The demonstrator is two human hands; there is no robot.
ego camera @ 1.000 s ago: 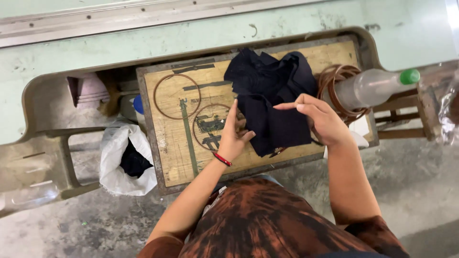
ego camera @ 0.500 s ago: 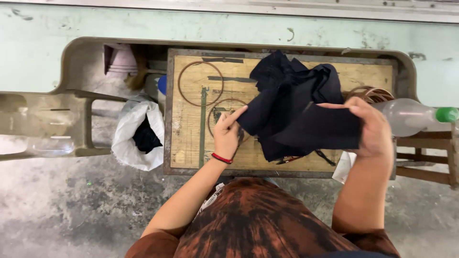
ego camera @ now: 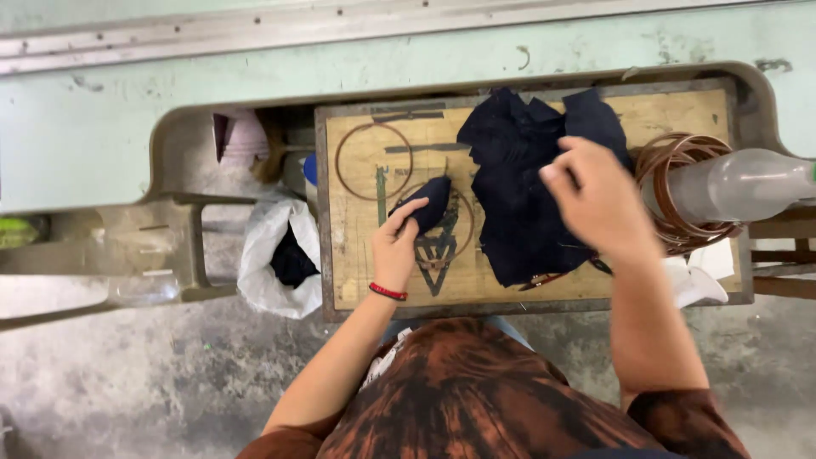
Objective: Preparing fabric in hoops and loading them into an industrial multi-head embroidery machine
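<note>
A worn wooden board (ego camera: pixel 365 263) with drawn outlines rests on a pale green bench. The left hand (ego camera: pixel 398 246) pinches 1 small dark cloth piece (ego camera: pixel 427 201) flat over a drawn outline, seemingly to line it up. The right hand (ego camera: pixel 599 200), fingers loosely curled, rests on the dark cloth pile (ego camera: pixel 518 195), steadying it.

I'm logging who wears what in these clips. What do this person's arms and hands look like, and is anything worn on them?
Both hands are bare, with no gloves. The left hand has a thin red band around the wrist. The right hand shows no band, ring or watch. The forearms are uncovered; short sleeves of a rust-brown and black mottled shirt end near the elbows.
</note>
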